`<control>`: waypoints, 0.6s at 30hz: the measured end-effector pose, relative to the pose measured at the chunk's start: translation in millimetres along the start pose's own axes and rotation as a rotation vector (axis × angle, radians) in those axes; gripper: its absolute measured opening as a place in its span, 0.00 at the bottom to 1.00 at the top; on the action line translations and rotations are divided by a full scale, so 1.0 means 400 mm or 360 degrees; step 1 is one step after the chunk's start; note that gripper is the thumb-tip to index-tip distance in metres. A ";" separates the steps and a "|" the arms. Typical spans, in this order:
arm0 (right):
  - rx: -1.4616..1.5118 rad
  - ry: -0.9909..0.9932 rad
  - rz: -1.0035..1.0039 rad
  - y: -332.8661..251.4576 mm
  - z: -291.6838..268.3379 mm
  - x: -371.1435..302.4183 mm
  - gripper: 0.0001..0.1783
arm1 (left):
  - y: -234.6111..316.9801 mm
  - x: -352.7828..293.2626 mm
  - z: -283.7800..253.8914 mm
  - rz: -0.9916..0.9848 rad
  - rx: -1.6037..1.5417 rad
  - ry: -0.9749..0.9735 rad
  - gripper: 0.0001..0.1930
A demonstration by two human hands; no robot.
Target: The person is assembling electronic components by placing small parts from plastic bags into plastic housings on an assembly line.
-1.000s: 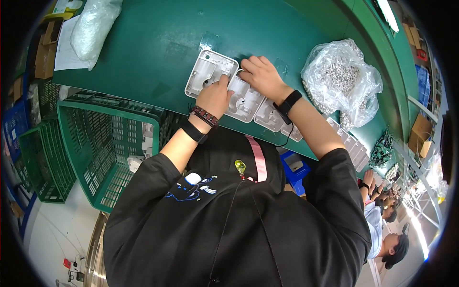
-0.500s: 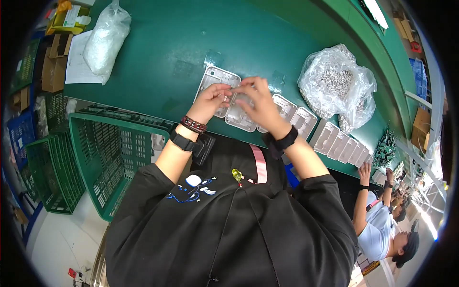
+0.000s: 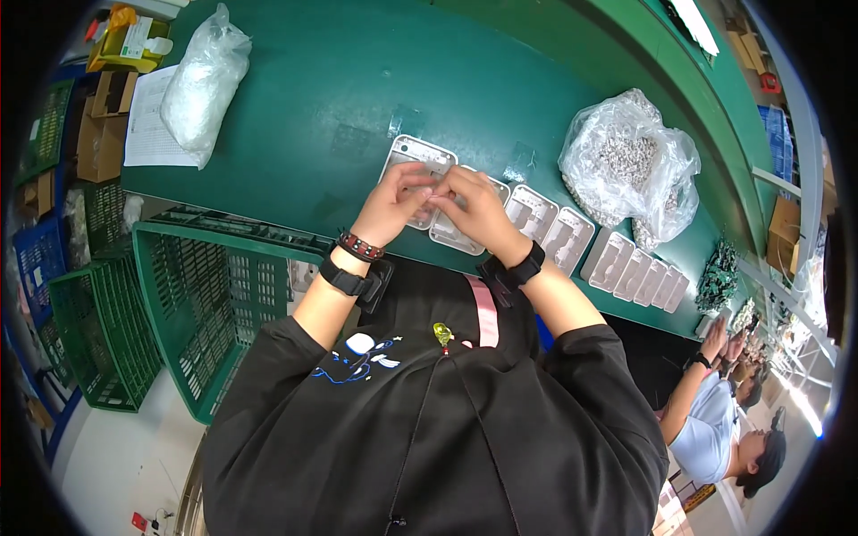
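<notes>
My left hand (image 3: pixel 393 205) and my right hand (image 3: pixel 476 210) meet fingertip to fingertip above light grey, shallow housings with rounded corners. Fingers of both hands are closed in a pinch; anything between them is too small to make out. Partly under my left hand lies the leftmost housing (image 3: pixel 427 152). Another housing (image 3: pixel 456 238) sits beneath my right hand, half covered by it. To the right, side by side along the near table edge, lie a further housing (image 3: pixel 533 213) and its neighbour (image 3: pixel 568 239).
Beyond the housings, a clear bag of small metallic-looking parts (image 3: pixel 626 161) rests on the green table (image 3: pixel 313 80). Several more housings (image 3: pixel 610 259) continue rightward toward a co-worker (image 3: pixel 715 424). At left are a clear plastic bag (image 3: pixel 206 89) on paper and a green crate (image 3: pixel 192 313).
My right hand has come down and closer to my left, and their fingertips now meet. The co-worker's hands have drawn away from the far end of the housing row.
</notes>
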State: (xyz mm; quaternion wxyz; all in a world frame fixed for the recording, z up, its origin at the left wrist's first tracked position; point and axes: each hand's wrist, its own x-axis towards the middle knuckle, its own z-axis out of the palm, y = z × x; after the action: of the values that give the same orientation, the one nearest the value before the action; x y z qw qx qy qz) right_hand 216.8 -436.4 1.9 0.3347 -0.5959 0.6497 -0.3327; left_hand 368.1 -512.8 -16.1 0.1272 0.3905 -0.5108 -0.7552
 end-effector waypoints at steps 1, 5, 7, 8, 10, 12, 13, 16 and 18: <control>0.0000 -0.0004 -0.0001 0.005 0.001 0.016 0.08 | -0.002 0.004 -0.011 0.0076 0.0284 0.0075 0.17; -0.0466 0.0089 -0.0211 0.037 -0.004 0.116 0.05 | 0.006 0.027 -0.067 0.0942 0.1728 0.0844 0.20; -0.0828 0.0035 -0.0581 0.065 0.000 0.172 0.04 | -0.022 0.034 -0.086 0.0789 0.1646 0.0756 0.19; -0.1009 0.0006 -0.0775 0.073 0.004 0.192 0.03 | -0.034 0.040 -0.094 0.0640 0.1561 0.0673 0.17; -0.1011 -0.0055 -0.0801 0.082 0.016 0.211 0.01 | -0.059 0.052 -0.111 0.0497 0.1470 0.0598 0.16; -0.1009 -0.0181 -0.0835 0.085 0.025 0.226 0.02 | -0.062 0.046 -0.113 0.0367 0.1320 0.0463 0.14; -0.1011 -0.0185 -0.0841 0.087 0.028 0.230 0.02 | -0.064 0.045 -0.114 0.0302 0.1244 0.0395 0.13; -0.1107 -0.0306 -0.0756 0.087 0.035 0.233 0.02 | -0.066 0.048 -0.116 0.0295 0.1201 0.0399 0.11; -0.1114 -0.0313 -0.0792 0.083 0.026 0.231 0.04 | -0.063 0.048 -0.116 0.0291 0.1180 0.0400 0.11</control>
State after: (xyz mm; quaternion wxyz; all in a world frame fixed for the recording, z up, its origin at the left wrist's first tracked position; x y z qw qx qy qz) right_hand 201.1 -526.5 -35.1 0.0827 -0.8405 0.5251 -0.1048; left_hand 393.9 -544.1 -54.8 0.1057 0.4523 -0.7617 -0.4516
